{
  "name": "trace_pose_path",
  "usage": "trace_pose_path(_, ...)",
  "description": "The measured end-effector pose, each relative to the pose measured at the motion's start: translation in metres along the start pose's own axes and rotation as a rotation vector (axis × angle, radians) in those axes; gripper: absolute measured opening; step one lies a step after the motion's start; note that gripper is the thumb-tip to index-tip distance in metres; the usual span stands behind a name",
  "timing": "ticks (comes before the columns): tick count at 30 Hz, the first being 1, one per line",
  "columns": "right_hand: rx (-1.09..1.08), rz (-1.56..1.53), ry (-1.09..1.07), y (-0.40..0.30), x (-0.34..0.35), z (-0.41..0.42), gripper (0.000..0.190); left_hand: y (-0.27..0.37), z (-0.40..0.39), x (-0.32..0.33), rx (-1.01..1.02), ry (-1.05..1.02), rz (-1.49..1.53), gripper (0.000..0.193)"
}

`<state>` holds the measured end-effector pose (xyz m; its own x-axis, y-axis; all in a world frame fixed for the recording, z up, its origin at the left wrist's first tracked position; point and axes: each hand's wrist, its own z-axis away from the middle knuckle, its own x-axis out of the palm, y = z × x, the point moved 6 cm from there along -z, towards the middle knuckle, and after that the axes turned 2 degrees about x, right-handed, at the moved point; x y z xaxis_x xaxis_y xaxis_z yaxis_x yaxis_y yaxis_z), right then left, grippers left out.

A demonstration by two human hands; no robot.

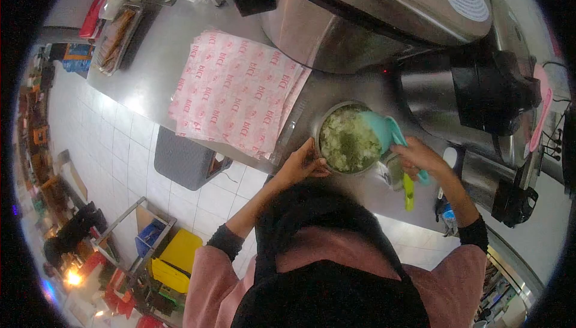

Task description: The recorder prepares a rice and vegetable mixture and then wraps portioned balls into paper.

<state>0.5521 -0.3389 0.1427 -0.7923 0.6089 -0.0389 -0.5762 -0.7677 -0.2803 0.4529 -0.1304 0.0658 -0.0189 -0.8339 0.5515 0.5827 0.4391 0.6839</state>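
A round metal pot (345, 144) near the counter's front edge holds white rice (335, 130) mixed with something green. My left hand (303, 162) grips the pot's left rim, thumb and fingers around its wall. In my right hand (418, 156) is the handle of a turquoise plastic scoop (380, 130), whose head dips into the right side of the pot. Under and beside that hand lie a small clear container (394, 171) and a lime-green handle (408, 193); what the handle belongs to is partly hidden.
A stack of printed wrapping paper (234, 91) lies left of the pot on the steel counter (148, 62). Large steel rice cookers (432, 98) stand behind and to the right. A pink spatula (540, 107) leans at far right. A food tray (118, 37) sits at the far left end.
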Motion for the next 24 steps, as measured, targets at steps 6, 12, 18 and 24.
trace_pose_path(6, -0.287, 0.495, 0.528, -0.034, 0.030, 0.023, 0.033, -0.009, -0.006, -0.003, 0.079, 0.107, -0.138, 0.024)
trace_pose_path(12, -0.169, 0.463, 0.480, -0.022, 0.028, 0.048, 0.035, -0.008, -0.001, -0.014, 0.226, 0.233, -0.141, 0.024)
trace_pose_path(18, -0.125, 0.517, 0.519, -0.010, 0.073, -0.006, 0.038, 0.000, 0.000, -0.003, 0.362, 0.230, -0.247, 0.028)
trace_pose_path(24, -0.036, 0.366, 0.291, -0.027, 0.058, 0.011, 0.035, -0.001, 0.000, -0.014, 0.465, 0.299, -0.167, 0.034)
